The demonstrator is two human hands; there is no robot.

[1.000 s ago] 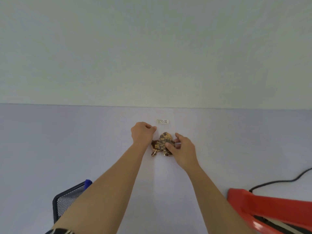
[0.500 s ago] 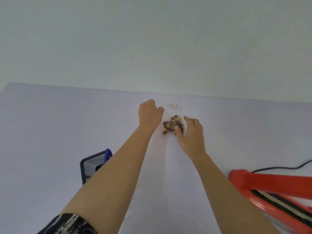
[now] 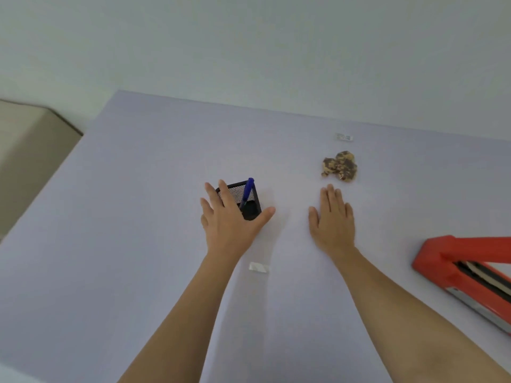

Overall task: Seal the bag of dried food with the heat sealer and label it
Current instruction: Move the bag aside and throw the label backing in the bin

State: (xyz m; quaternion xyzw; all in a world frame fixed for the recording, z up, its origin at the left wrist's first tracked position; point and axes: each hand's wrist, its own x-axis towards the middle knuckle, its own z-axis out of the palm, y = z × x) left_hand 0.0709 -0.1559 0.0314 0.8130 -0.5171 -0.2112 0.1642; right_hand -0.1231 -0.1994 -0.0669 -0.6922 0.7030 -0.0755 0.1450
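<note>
The bag of dried food (image 3: 340,166), a small clump of brown and yellow pieces, lies on the pale table (image 3: 138,217) with no hand on it. Beyond it lies a small white label (image 3: 344,137). My right hand (image 3: 333,219) is spread flat, fingers straight, just short of the bag. My left hand (image 3: 231,217) is open with fingers spread, hovering over the near side of a black mesh pen holder (image 3: 249,200) that holds a blue pen (image 3: 247,190). The red heat sealer (image 3: 464,261) lies at the right edge, partly cut off.
A small white strip (image 3: 258,267) lies on the table between my forearms. The table's left edge (image 3: 55,172) drops off to a beige floor. A plain wall rises behind the far edge.
Both hands have let go of the bag and drawn back toward me. The left hand swung left to the pen holder and the right hand opened flat. The view tilted down and left.
</note>
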